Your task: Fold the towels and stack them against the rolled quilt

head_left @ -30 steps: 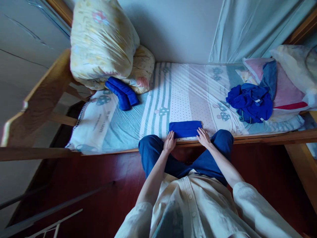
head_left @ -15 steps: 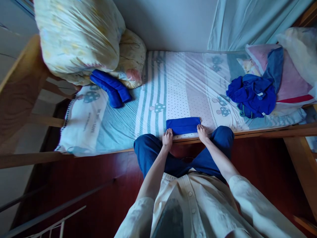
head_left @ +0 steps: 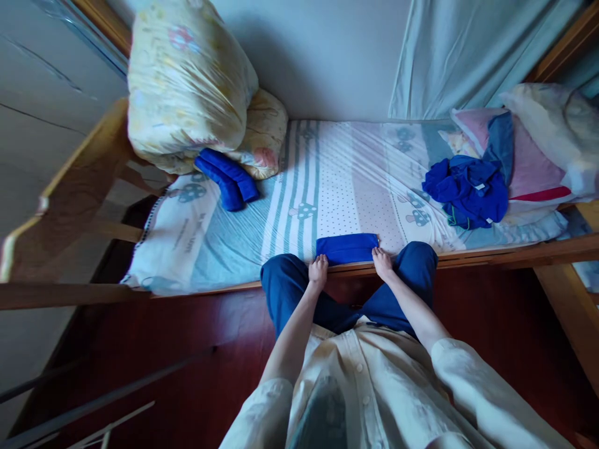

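A blue folded cloth (head_left: 347, 248), perhaps a garment, lies flat in a long rectangle at the near edge of the bed. My left hand (head_left: 318, 270) is closed at its near left corner, fingers curled on the edge. At the opposite end, my right hand (head_left: 382, 262) pinches the near right corner. Two blue rolled bundles of cloth (head_left: 228, 181) lie side by side further left on the bed. To the right is a crumpled heap of blue clothes (head_left: 468, 190), some with green edging.
A patterned sheet (head_left: 234, 243) covers the bed. A bulky yellow quilt (head_left: 187, 93) is piled at the left end, beside the wooden bed end (head_left: 70, 187). Pink pillows (head_left: 533, 168) are at the right end. A pale curtain (head_left: 444, 62) hangs behind. My knees touch the wooden bed rail.
The view has tilted and shifted slightly, so the bed sits lower in it. Both hands stay at the near corners of the blue cloth, which keeps its folded shape.
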Demonstrator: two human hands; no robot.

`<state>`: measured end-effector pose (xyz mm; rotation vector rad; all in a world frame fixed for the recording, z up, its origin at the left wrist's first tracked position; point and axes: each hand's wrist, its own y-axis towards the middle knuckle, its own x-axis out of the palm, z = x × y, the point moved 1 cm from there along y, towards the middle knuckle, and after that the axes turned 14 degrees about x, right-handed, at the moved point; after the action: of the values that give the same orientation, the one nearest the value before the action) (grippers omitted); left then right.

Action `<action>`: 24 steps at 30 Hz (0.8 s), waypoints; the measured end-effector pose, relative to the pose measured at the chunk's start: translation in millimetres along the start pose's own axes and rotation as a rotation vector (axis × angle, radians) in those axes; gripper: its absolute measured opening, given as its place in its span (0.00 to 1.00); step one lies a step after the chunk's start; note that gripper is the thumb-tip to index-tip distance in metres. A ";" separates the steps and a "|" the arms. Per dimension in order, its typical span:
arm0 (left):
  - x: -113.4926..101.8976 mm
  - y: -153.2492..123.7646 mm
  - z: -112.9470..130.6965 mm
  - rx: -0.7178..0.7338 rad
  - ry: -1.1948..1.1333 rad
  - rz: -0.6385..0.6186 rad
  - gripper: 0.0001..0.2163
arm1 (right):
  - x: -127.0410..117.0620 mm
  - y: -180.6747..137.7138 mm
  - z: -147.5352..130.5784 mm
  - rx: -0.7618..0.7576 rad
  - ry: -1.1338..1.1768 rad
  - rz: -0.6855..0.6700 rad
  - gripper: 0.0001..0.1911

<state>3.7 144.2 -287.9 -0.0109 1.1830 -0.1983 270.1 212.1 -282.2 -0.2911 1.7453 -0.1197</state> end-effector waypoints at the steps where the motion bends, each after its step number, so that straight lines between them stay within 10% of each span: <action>1: -1.0 -2.0 1.6 -0.008 -0.005 0.002 0.24 | -0.2 -3.6 0.1 0.004 -0.006 0.006 0.30; 18: -14.3 -4.6 -9.7 -0.060 -0.083 0.055 0.24 | -21.1 -1.8 13.7 0.118 0.088 -0.074 0.25; 24: -22.4 11.2 -20.4 -0.149 -0.332 0.236 0.23 | -23.2 24.2 25.2 0.166 0.461 -0.051 0.21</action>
<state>-21.5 160.7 -276.4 -0.0339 0.8566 0.0980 295.5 243.5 -270.9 -0.1947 2.1687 -0.3919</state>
